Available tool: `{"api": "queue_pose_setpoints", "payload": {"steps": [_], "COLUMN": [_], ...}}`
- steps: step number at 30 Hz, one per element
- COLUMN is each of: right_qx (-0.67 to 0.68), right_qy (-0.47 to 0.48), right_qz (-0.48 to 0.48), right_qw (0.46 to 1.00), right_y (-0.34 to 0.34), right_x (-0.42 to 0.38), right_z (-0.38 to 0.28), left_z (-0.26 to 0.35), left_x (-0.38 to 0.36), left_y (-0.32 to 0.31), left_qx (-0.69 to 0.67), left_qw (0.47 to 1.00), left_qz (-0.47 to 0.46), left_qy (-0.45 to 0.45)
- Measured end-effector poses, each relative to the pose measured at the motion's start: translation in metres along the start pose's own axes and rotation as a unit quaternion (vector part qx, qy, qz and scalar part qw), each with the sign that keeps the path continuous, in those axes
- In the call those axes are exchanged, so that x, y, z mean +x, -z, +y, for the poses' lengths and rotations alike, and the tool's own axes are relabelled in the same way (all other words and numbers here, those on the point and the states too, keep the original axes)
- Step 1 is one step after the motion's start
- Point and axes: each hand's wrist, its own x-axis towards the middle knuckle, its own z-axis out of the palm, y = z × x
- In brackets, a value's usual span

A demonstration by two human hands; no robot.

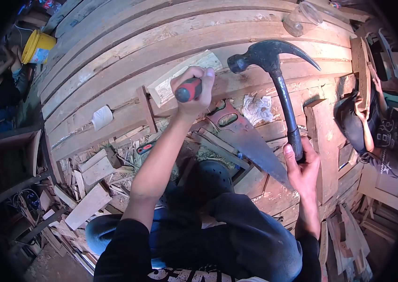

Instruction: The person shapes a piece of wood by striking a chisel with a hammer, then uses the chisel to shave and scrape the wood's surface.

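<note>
My left hand (pixel 194 89) is wrapped round a chisel-like tool with a red-and-black handle (pixel 188 90), its butt toward me and its blade hidden. Beneath that fist, a pale split wood block (pixel 165 92) lies on the planks. My right hand (pixel 304 167) grips a claw hammer (pixel 281 87) low on its dark handle; the head is raised, claw pointing right. Between my arms a handsaw (pixel 248 136) with a red handle lies flat, close to a crumpled white paper (pixel 257 109).
Wood scraps and chips (pixel 114 174) litter the left floor. A white roller-shaped piece (pixel 101 117) rests on the planks (pixel 128 56). A clear plastic jar (pixel 301 19) stands at the back. One person (pixel 377 127) sits at right, another (pixel 8 84) at left near a yellow bucket (pixel 38 47).
</note>
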Motion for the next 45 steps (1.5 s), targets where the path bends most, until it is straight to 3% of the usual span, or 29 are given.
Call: {"api": "queue_pose_setpoints", "payload": {"steps": [4,9,14,16,18,20,22,25,26,29,31,34,35,36,38,40,42,45], "right_qx": [-0.029,-0.097,-0.142,-0.121,-0.111,-0.124,-0.155,-0.229,-0.229,-0.16,-0.178,-0.217,-0.194,-0.172,-0.148,-0.123,-0.155,-0.194], "right_qy": [0.071,0.211,0.216,0.227,0.232,0.275,0.256,0.248,0.251,0.304,0.295,0.273,0.269,0.265,0.261,0.257,0.248,0.224], "right_qz": [0.024,0.021,0.011,0.03,0.032,0.051,0.038,0.021,0.022,0.059,0.047,0.03,0.028,0.027,0.044,0.061,0.036,0.016], "right_qw": [0.997,0.972,0.966,0.966,0.966,0.952,0.953,0.941,0.94,0.937,0.938,0.937,0.943,0.948,0.953,0.957,0.956,0.955], "right_y": [0.007,0.011,0.012,0.017,0.022,0.024,0.022,0.016,0.014,0.014,0.011,0.01,0.009,0.008,0.008,0.007,0.007,0.011], "right_x": [0.001,-0.001,-0.006,-0.007,-0.007,-0.006,-0.004,-0.006,-0.004,-0.006,-0.006,-0.007,-0.007,-0.006,-0.005,-0.005,-0.003,-0.007], "right_z": [-0.013,-0.023,-0.038,-0.044,-0.045,-0.039,-0.041,-0.044,-0.042,-0.036,-0.038,-0.042,-0.043,-0.043,-0.043,-0.042,-0.04,-0.059], "left_z": [0.002,0.007,-0.006,-0.027,-0.006,-0.023,-0.031,-0.018,-0.003,-0.012,0.013,0.0,-0.005,-0.01,-0.013,-0.006,0.006,-0.013], "left_x": [0.0,0.004,-0.007,-0.017,-0.01,-0.016,-0.014,-0.012,-0.005,-0.012,0.0,0.003,0.004,0.005,0.003,0.003,0.008,0.008], "left_y": [-0.004,-0.009,-0.014,-0.016,-0.017,-0.01,-0.004,-0.01,-0.01,-0.012,-0.01,-0.011,-0.008,-0.012,-0.02,-0.014,-0.016,-0.017], "left_qx": [0.044,0.067,-0.023,-0.052,-0.124,-0.159,-0.181,-0.056,0.007,0.012,0.134,0.106,0.033,0.033,-0.132,-0.108,-0.003,-0.03], "left_qw": [0.999,0.996,0.999,0.993,0.986,0.962,0.971,0.988,0.996,0.989,0.984,0.978,0.997,0.997,0.985,0.991,0.995,0.998], "left_qz": [-0.012,-0.016,0.017,0.1,0.085,0.042,0.019,0.023,0.011,0.086,-0.016,-0.012,-0.024,-0.025,0.106,0.054,0.035,0.027], "left_qy": [0.016,-0.054,0.035,0.027,0.066,0.218,0.158,0.14,0.088,0.123,0.12,0.179,0.072,0.071,0.017,0.049,-0.088,-0.041]}}
